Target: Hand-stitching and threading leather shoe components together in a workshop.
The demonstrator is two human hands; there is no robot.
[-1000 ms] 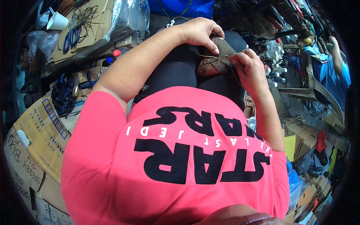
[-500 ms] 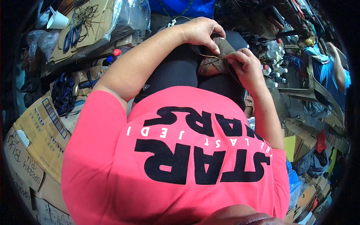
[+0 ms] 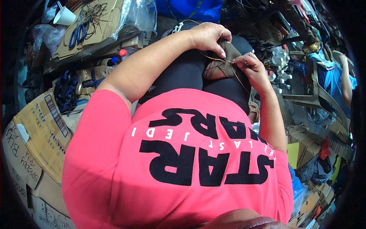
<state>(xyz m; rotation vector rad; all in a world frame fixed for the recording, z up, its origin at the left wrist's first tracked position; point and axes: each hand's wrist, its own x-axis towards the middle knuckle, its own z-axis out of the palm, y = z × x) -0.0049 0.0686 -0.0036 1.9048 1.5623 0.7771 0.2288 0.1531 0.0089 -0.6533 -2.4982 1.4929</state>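
A brown shoe upper [image 3: 218,71] rests across my black-clad thighs. My left hand [image 3: 209,38] grips its far left edge, with the thumb on the top face and the fingers curled behind, partly hidden. A thin tan lace [image 3: 239,78] runs across the piece and hangs in a loop below my right hand [image 3: 253,70]. That hand pinches the lace between thumb and forefinger, close to the knot-like crossing on the upper. Another stretch of the lace passes under my left hand toward the left.
Blue-handled scissors [image 3: 77,36], cord scraps and a white cup [image 3: 65,16] lie on the cardboard-covered table at the left. Cardboard boxes [image 3: 42,126] stand lower left. White bottles [image 3: 280,59] cluster at right, near a chair frame. At the far right shows another person's arm [image 3: 346,76].
My right hand has shifted slightly up beside the upper, its pinch now nearer the crossing. The whole scene sits a little lower and to the right in the picture.
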